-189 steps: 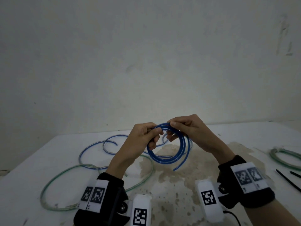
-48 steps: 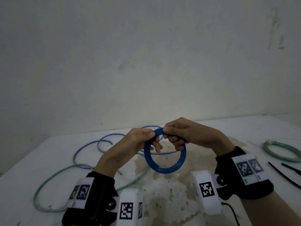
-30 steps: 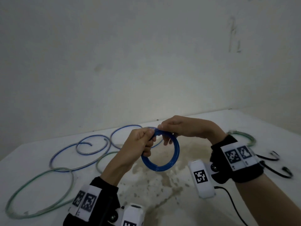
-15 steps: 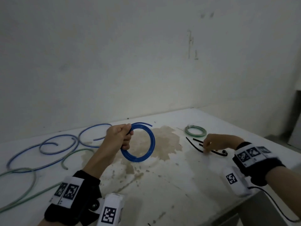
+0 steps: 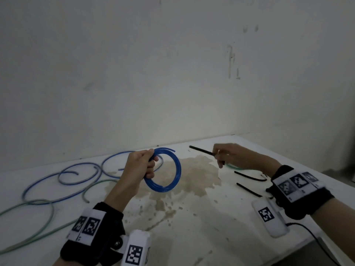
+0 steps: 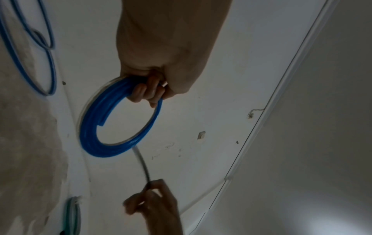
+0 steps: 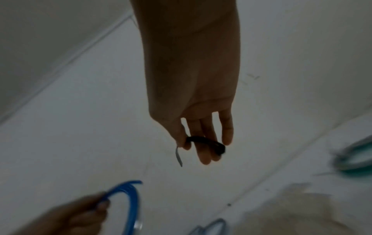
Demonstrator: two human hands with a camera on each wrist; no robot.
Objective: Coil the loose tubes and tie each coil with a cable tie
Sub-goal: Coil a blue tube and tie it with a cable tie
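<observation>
My left hand (image 5: 143,166) grips the top left of a blue tube coil (image 5: 169,186) held upright above the table; the coil (image 6: 92,136) hangs below the curled fingers (image 6: 148,92), and one tube end sticks out at the top. My right hand (image 5: 224,155) pinches a black cable tie (image 5: 201,151) between thumb and fingers (image 7: 203,152), its long end pointing left toward the coil. The tie (image 7: 209,142) crosses my fingertips. Loose blue tubes (image 5: 76,177) and greenish tubes (image 5: 38,214) lie on the left of the table.
Two more black cable ties (image 5: 249,177) lie on the white table (image 5: 192,237) at the right. A coiled green tube (image 5: 229,166) lies partly hidden behind my right hand. A brown stain covers the table's middle. A wall rises close behind.
My right hand let go of the blue coil, reached right to the cable ties, picked one up and now brings it back left. The left hand keeps the coil alone.
</observation>
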